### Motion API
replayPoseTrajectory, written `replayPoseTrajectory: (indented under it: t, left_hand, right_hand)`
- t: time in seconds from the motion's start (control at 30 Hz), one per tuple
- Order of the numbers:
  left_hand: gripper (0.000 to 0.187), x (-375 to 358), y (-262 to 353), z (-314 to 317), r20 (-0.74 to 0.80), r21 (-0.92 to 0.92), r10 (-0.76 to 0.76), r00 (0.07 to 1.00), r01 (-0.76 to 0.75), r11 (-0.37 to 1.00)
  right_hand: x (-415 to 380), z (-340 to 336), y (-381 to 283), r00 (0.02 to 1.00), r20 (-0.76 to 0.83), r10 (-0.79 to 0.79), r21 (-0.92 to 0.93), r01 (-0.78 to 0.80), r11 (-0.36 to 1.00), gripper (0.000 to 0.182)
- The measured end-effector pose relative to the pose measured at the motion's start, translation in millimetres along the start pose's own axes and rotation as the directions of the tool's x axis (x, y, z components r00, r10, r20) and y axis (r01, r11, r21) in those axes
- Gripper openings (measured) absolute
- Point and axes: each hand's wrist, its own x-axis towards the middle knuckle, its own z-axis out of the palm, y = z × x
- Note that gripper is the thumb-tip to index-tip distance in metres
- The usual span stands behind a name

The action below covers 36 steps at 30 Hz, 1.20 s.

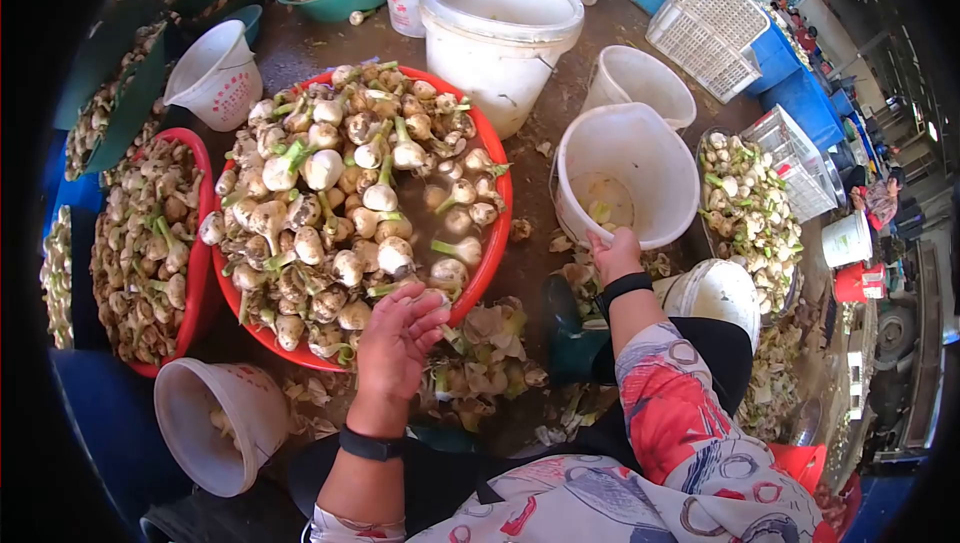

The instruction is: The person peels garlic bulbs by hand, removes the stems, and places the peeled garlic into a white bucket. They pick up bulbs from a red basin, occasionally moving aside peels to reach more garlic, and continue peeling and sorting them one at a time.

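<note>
My left hand [402,333] is over the near edge of a red basin [505,233], fingers curled. A pale garlic bulb with a stem seems to be in its fingers, mostly hidden. Garlic bulbs [323,169] with green stems and soil on them are heaped in the basin, with murky water at its right side. To the right, my right hand [618,255] grips the near rim of a white bucket [640,168], which tilts toward me. A little cloudy water and a pale piece lie in the bottom of that bucket.
A second red basin [205,178] of garlic stands at left. White buckets [500,33] stand behind and beside me, one [222,423] near my left forearm. Trimmed garlic [745,208] is piled at right. Peelings [490,343] litter the floor. White crates [710,28] stand farther back.
</note>
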Motion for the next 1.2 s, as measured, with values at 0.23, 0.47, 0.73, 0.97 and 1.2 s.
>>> replayPoseTrajectory:
  t: [0.23,0.47,0.73,0.97,1.2]
  left_hand:
    - [0.027,15,3,1,-0.011,0.005,-0.063,0.998,0.063,0.998]
    - [0.026,10,-2,-7,-0.043,0.000,-0.050,0.998,0.050,0.999]
    - [0.027,0,-13,-15,-0.070,0.114,-0.064,0.995,0.072,0.991]
    - [0.029,25,-33,-5,0.027,0.074,-0.138,0.990,0.136,0.988]
    - [0.029,9,-27,1,0.046,0.077,-0.073,0.996,0.069,0.995]
  right_hand:
    - [-26,1,9,0.996,-0.085,0.031,0.013,-0.030,0.999,0.028]
    - [-17,-47,121,0.928,0.350,-0.126,-0.855,0.372,0.362,0.039]
    - [62,9,148,0.690,0.719,0.084,-0.682,0.724,-0.101,0.029]
    - [18,-4,113,0.713,0.652,-0.259,-0.757,0.631,-0.167,0.034]
    - [-96,58,74,0.361,0.758,-0.543,-0.451,0.892,-0.036,0.028]
